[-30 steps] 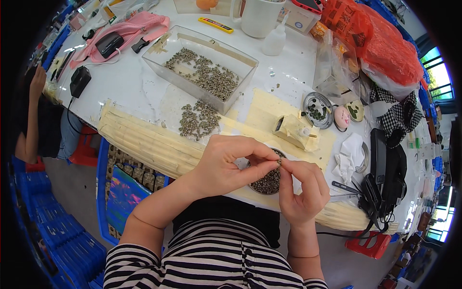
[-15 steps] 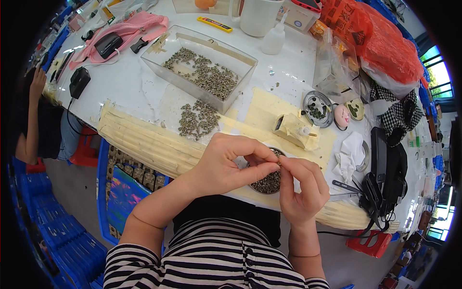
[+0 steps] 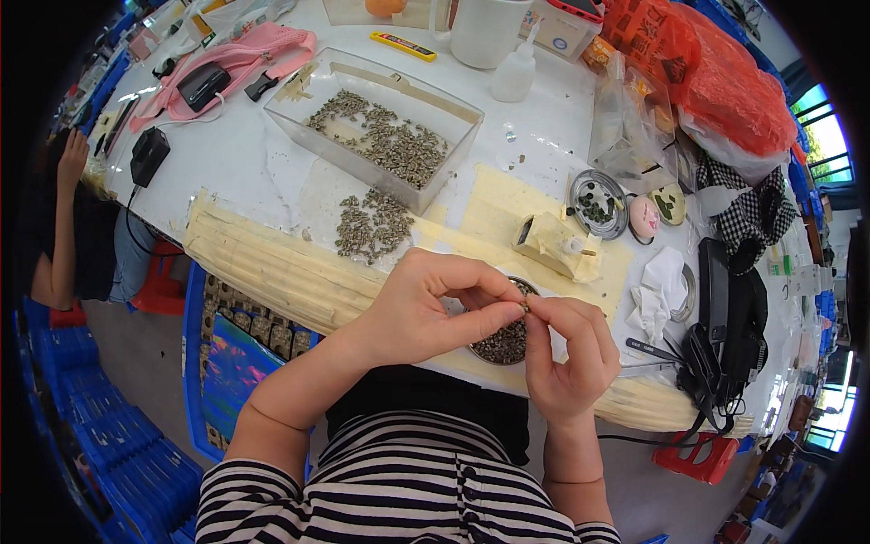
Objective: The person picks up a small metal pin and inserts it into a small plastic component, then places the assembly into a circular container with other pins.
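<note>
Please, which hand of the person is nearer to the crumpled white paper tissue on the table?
Right. The right hand is left of the crumpled white paper tissue and slightly lower in the picture; the left hand is farther left.

Large dark characters stand on the red bag (image 3: 675, 56). The yellow tool (image 3: 403, 46) bears a printed strip, the white box (image 3: 555, 38) a round bluish mark. Pale marks on the tweezers (image 3: 651, 350) are too small to read.
</note>
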A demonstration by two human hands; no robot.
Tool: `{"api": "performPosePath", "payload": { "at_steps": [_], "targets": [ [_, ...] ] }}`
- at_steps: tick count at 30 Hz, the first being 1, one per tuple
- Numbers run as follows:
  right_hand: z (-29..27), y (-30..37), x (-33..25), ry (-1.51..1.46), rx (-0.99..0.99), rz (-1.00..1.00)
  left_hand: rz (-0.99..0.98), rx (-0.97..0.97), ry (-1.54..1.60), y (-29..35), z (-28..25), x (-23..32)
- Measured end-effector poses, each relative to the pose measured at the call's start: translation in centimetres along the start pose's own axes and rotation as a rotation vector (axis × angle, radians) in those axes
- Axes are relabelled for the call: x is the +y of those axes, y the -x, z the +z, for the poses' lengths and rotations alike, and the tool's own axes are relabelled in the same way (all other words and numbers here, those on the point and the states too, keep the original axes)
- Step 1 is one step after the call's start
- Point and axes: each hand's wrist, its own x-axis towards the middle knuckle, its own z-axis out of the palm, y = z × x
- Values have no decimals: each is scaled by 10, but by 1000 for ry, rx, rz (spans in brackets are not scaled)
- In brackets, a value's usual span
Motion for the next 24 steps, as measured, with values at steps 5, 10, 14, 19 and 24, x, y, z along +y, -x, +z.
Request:
{"api": "performPosePath", "payload": {
  "at_steps": [5,10,14,19,24],
  "targets": [
    [0,1,1,2,-10,-1,27,-15,-69,0,-1,2],
    [1,1,1,-8,-12,-1,83,0,-139,-1,0,3],
    [0,0,0,-8,-18,-6,96,8,-136,-1,1,2],
    [1,2,2,-20,-27,-8,56,-22,-115,-1,0,3],
    [1,1,1,-23,-33,-23,-40,-21,11,2,-2,4]
  ]
}}
